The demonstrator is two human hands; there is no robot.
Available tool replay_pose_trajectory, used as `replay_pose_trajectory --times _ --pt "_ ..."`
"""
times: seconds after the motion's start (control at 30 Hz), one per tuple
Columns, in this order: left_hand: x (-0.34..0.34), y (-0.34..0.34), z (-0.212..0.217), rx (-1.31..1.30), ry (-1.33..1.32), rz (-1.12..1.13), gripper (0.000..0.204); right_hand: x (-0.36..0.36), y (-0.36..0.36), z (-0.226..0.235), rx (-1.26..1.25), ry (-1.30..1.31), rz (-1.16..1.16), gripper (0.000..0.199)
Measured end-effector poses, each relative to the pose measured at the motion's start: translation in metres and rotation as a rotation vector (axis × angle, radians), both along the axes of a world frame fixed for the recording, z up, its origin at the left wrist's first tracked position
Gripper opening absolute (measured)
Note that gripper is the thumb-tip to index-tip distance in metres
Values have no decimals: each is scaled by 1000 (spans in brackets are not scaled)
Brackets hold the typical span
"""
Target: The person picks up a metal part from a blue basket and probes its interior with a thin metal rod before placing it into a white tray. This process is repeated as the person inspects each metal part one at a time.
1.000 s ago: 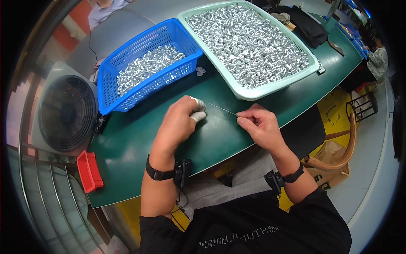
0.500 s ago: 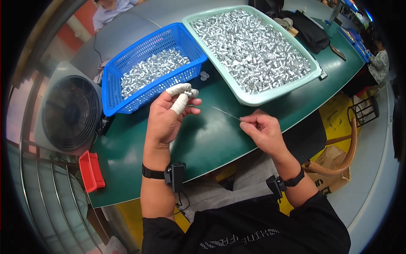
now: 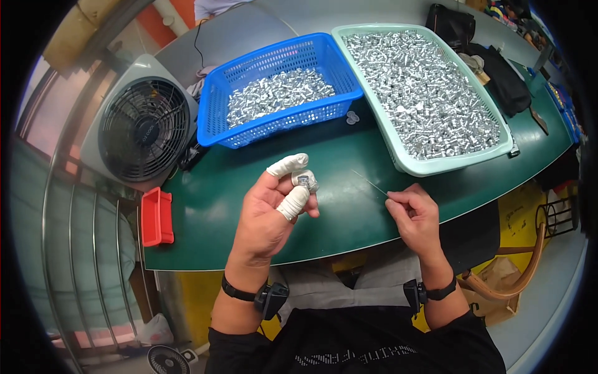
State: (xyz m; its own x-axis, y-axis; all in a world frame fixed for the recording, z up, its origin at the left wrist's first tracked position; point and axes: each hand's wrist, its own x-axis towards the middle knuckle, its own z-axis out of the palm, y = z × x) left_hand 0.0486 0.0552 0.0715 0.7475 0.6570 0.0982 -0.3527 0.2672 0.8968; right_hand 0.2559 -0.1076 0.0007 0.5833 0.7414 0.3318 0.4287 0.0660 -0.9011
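My left hand (image 3: 265, 215), with white wraps on its thumb and fingertips, is raised over the green table (image 3: 339, 234). It holds a small silvery metal part (image 3: 303, 180) between thumb and middle finger, while the index finger arches above. My right hand (image 3: 414, 218) pinches one end of a thin, straight metal rod (image 3: 369, 182). The rod's free tip slants up toward the left hand, apart from the metal part. Beyond the hands stand a blue perforated basket (image 3: 210, 121), partly filled with small silvery metal parts, and a pale green basket (image 3: 439, 165) heaped with them.
A grey box fan (image 3: 146, 128) stands left of the blue basket. Below it, a small red tray (image 3: 157, 218) lies at the table's left edge. Several clear discs (image 3: 352, 118) lie beside the blue basket. A black bag (image 3: 501, 84) rests at the right; another person's sleeve (image 3: 215, 6) shows at the back.
The whole view has shifted, so baskets and table sit further right. My left index finger has lifted off the metal part, which now shows more plainly. The right hand still pinches the rod.
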Motion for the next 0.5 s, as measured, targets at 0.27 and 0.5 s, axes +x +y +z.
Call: replay_pose_trajectory --times 0.27,0.5 --pt "-13 -4 -28 -121 44 116 26 -2 -3 0 9 -21 1 10" --pt "-9 -2 -40 -241 -10 103 28 -4 -5 -1 4 -40 -15 10"
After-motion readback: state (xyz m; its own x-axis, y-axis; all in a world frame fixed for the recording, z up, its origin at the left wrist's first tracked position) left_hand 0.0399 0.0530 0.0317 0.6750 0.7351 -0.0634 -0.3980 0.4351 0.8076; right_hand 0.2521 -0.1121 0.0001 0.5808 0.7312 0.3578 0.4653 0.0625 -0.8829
